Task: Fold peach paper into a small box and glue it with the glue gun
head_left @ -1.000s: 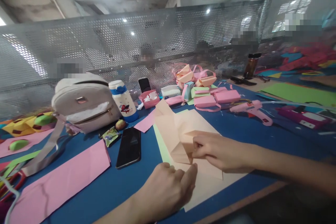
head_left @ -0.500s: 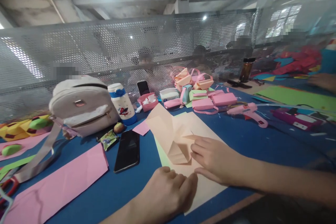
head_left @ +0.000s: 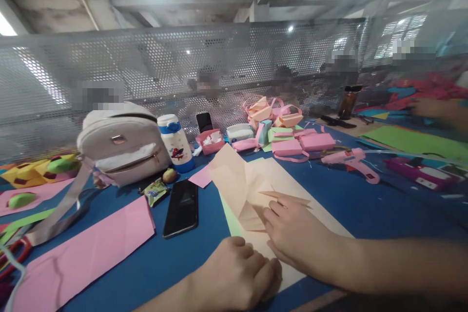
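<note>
A folded peach paper piece (head_left: 234, 180) stands partly upright on a flat peach sheet (head_left: 321, 214), over a light green sheet (head_left: 229, 214). My right hand (head_left: 296, 229) has its fingers curled against the folded piece's right side, where a pointed flap sticks out above the knuckles. The fingers hold the paper. Nearer the camera, my left hand (head_left: 243, 270) rests with curled fingers at the flat sheet's lower left edge. Its fingertips are hidden, so what they may hold cannot be seen.
Left are a black phone (head_left: 182, 208), pink paper (head_left: 95, 253), a white backpack (head_left: 122, 146) and a bottle (head_left: 176, 144). Behind lie small pink paper bags (head_left: 287, 148). Rightward are a pink glue gun (head_left: 353, 162), a purple power strip (head_left: 420, 173) and another person's blurred hand (head_left: 435, 107).
The view has shifted slightly. My right fingers have closed further against the folded paper, whose lower pocket is flatter and whose pointed flap now extends rightward over the hand.
</note>
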Demonstrator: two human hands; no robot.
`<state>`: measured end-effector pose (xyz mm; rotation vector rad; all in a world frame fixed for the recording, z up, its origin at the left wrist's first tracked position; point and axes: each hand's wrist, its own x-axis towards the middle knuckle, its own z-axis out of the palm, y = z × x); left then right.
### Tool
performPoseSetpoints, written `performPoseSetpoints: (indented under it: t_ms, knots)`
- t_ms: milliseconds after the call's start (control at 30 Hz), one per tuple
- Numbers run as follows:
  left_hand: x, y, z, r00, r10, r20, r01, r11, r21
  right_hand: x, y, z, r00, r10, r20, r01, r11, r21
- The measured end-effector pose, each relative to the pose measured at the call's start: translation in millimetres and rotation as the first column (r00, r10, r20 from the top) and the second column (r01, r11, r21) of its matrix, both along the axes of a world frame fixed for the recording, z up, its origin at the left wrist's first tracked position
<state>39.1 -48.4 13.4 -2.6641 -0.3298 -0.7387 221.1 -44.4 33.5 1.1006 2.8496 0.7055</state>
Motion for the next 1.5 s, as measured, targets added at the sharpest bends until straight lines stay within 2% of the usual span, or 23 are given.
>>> performPoseSetpoints:
  t_ms: [300, 500, 700, 833, 1000, 1100, 1200, 1367, 1500]
  knots:
    - [0, -1, 3.3, 1.0, -0.008, 0.016, 0.008, 1.0, -0.007, -11, 0, 14.7, 0.997, -0.021, 0.068, 0.027, 0.994, -0.101]
    - [0, 0, 2.1, 1.0, -0.029, 0.011, 0.029, 0.999, -0.019, -12, 2, 17.5, 0.992, -0.045, 0.121, 0.052, 0.997, -0.053]
    - [-1, 0, 5.9, 0.999, -0.041, 0.0, 0.041, 0.998, -0.051, -8, 2, 24.7, 0.994, -0.013, 0.112, 0.026, 0.993, -0.116]
    - [0, 0, 5.1, 0.999, -0.042, 0.034, 0.043, 0.999, -0.03, -2, 4, 21.2, 0.998, -0.042, -0.053, 0.034, 0.989, -0.147]
    - [0, 1, 3.7, 0.998, -0.053, 0.04, 0.053, 0.998, -0.015, 8, 15, 16.6, 0.963, -0.081, -0.255, 0.002, 0.956, -0.294]
    - [-4, 2, 8.9, 0.997, -0.065, 0.029, 0.066, 0.998, -0.019, 11, 25, 13.1, 0.921, -0.08, -0.382, -0.081, 0.918, -0.389]
    - [-10, 6, 16.0, 0.998, -0.065, 0.02, 0.065, 0.998, 0.024, 12, 34, 9.2, 0.845, -0.103, -0.525, -0.158, 0.889, -0.429]
    - [-17, 19, 20.9, 0.977, 0.139, 0.162, -0.142, 0.99, 0.007, 11, 44, 9.7, 0.68, -0.15, -0.718, -0.278, 0.853, -0.441]
    - [-21, 28, 19.8, 0.907, 0.277, 0.319, -0.243, 0.96, -0.143, 13, 43, 14.2, 0.593, -0.219, -0.775, -0.341, 0.804, -0.488]
